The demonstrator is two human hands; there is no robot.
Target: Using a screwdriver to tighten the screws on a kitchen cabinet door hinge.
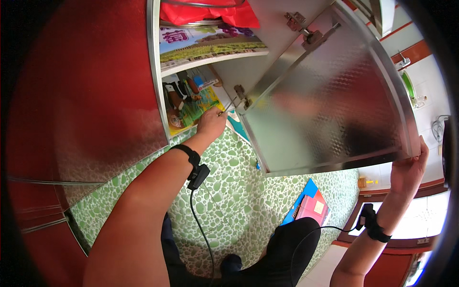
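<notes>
A cabinet door (325,115) with patterned frosted glass and a silver metal frame hangs wide open. My right hand (409,172) is closed around its lower outer corner. Beside the lower hinge (245,98), my left hand (213,122) is closed on what looks like a screwdriver (230,106). Its thin metal shaft points up toward that hinge; the handle is hidden in my fingers. Higher on the door sits the upper hinge (306,33).
Inside the cabinet, a shelf (215,62) bears a printed board and a red bag (229,14). Below it lie dark-handled tools (177,93) on a colourful sheet. A red glossy panel (95,86) stands at left. Blue and red flat items (311,205) lie on the green pebble-patterned floor (224,172).
</notes>
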